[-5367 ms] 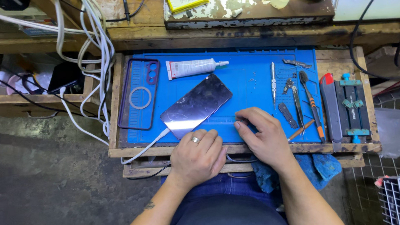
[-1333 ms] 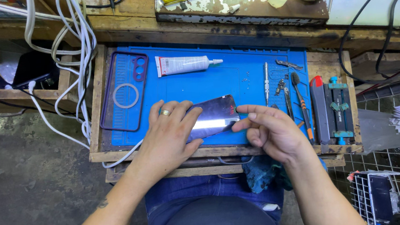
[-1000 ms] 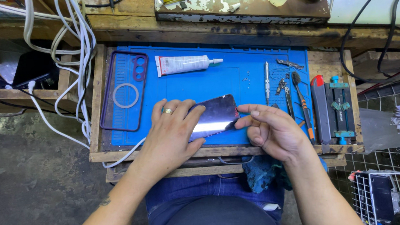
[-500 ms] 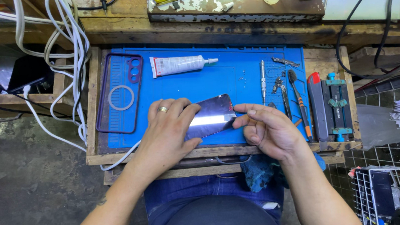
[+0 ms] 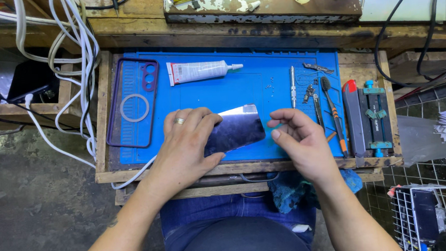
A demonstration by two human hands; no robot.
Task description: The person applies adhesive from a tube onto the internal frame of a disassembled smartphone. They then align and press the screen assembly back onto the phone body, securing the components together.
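Since the frame half a second back: right hand (image 5: 302,143) has come off the phone (image 5: 234,132) edge and now sits just beside its right end, not touching. Left hand (image 5: 184,145) hasn't shifted, still flat on the phone's left part.

Left hand: palm down, fingers spread apart and pressing the phone onto the blue mat (image 5: 262,84), ring on one finger. Nothing clamped, just weight on top.

Right hand: fingers curled, thumb and forefinger close together, tips aimed at the phone. Can't tell if anything small is pinched between them.

Phone: dark glossy slab, slightly tilted, lying on the lower middle of the mat, near the front edge of the wooden table (image 5: 237,168); left half hidden under the hand.

Around it:
- clear phone case (image 5: 134,103) with purple rim, left end of mat
- white glue tube (image 5: 199,71) above the phone, nozzle pointing right
- tweezers (image 5: 292,79), brush (image 5: 331,105) and small hand tools at the right side of the mat
- blue clamp jig (image 5: 376,120) off the mat's right edge
- white cables (image 5: 74,52) hanging at left
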